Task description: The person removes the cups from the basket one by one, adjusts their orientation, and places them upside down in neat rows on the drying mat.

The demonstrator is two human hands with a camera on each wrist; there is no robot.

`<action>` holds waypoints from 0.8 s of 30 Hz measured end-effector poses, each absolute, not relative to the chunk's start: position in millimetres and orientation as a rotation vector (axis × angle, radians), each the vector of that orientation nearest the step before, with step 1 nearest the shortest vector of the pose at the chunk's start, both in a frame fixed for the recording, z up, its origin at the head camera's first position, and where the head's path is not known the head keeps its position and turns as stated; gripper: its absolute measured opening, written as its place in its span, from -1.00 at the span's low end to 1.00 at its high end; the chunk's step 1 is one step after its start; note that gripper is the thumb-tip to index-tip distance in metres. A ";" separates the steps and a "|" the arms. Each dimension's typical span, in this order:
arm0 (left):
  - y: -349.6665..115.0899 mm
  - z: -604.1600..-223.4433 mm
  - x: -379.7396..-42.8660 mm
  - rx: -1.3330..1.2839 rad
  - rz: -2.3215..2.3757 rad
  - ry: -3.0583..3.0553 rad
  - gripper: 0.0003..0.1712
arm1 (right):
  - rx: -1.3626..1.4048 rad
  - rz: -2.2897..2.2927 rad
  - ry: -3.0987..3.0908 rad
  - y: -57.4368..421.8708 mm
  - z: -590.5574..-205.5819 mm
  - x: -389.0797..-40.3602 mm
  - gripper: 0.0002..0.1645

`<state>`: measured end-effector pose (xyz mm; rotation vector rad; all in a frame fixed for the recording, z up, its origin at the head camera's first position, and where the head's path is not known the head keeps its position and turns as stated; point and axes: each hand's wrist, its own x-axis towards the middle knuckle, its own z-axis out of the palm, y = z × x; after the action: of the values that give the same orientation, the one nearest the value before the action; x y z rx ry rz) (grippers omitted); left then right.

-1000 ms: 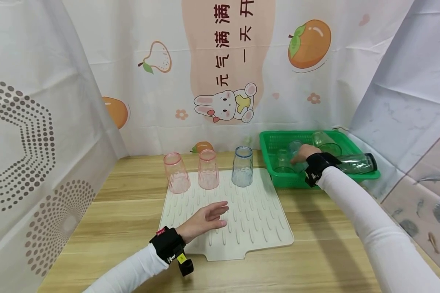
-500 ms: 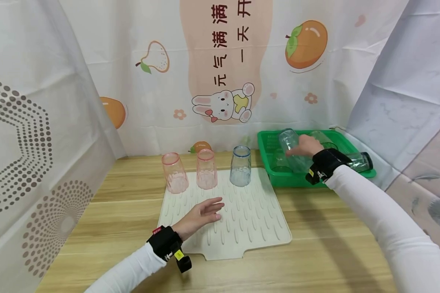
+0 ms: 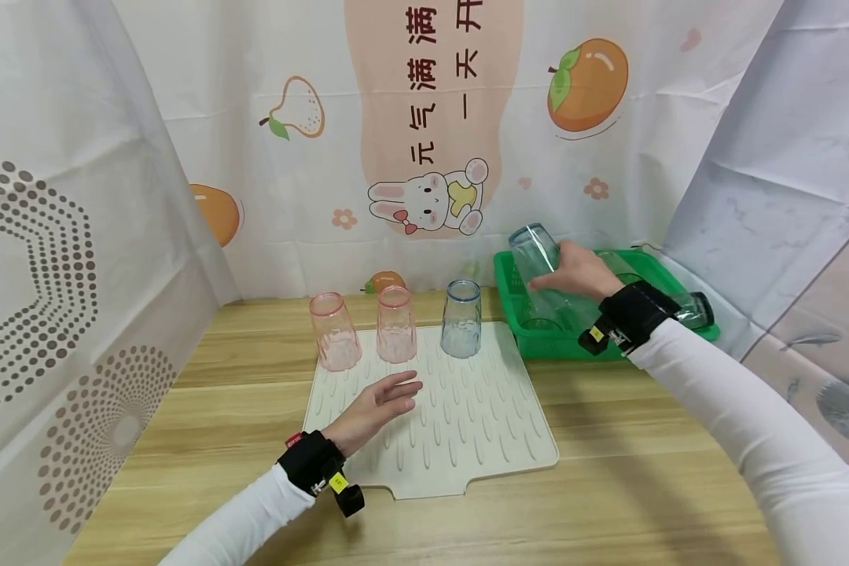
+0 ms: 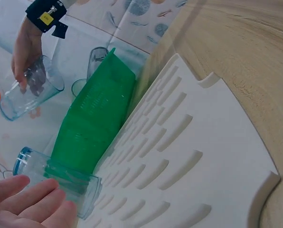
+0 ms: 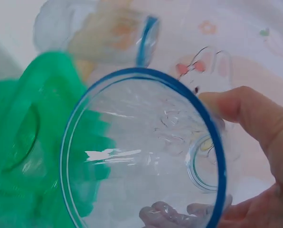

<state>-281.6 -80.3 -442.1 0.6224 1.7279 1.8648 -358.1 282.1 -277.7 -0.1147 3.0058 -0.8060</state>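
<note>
My right hand (image 3: 580,271) grips a clear, blue-rimmed glass tumbler (image 3: 533,250), tilted, above the left part of the green basket (image 3: 545,344). Seen from the right wrist, the blue rim (image 5: 141,72) faces the camera, with the thumb against its side. My left hand (image 3: 371,409) hovers over the cream ridged drying mat (image 3: 460,464), fingers loosely extended and holding nothing. Along the mat's far edge stand another blue-rimmed tumbler (image 3: 461,322) and two pink tumblers (image 3: 397,326), (image 3: 336,338). The leftmost one leans across the mat's corner in this view; its exact footing is unclear.
Other glasses lie in the basket, among them a dark-rimmed one (image 3: 695,310) sticking out over its right side. A patterned curtain (image 3: 290,236) hangs behind the wooden table (image 3: 608,503), and more sheeting (image 3: 785,236) borders the right side.
My right hand has raised the blue-rimmed tumbler out of the basket, moving up and slightly left. My left hand has shifted slightly left and up in view, still holding nothing.
</note>
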 end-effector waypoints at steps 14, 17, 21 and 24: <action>-106.9 -434.7 -276.0 0.639 1.961 1.719 -0.23 | -0.239 -1.097 2.818 214.1 -283.7 -353.3 0.03; -113.8 -432.8 -273.4 0.641 1.980 1.729 -0.24 | -0.271 -1.133 2.781 193.5 -289.7 -354.9 0.02; -123.3 -430.3 -269.9 0.633 2.004 1.746 -0.28 | -0.349 -1.212 2.729 165.8 -297.3 -355.9 -0.01; -132.3 -428.7 -267.3 0.625 2.013 1.763 -0.31 | -0.406 -1.274 2.673 145.9 -301.1 -356.6 -0.02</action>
<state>-267.3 -132.3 -428.7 0.6251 1.7627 2.0129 -356.6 145.9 -301.1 -0.4063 2.6733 -1.2744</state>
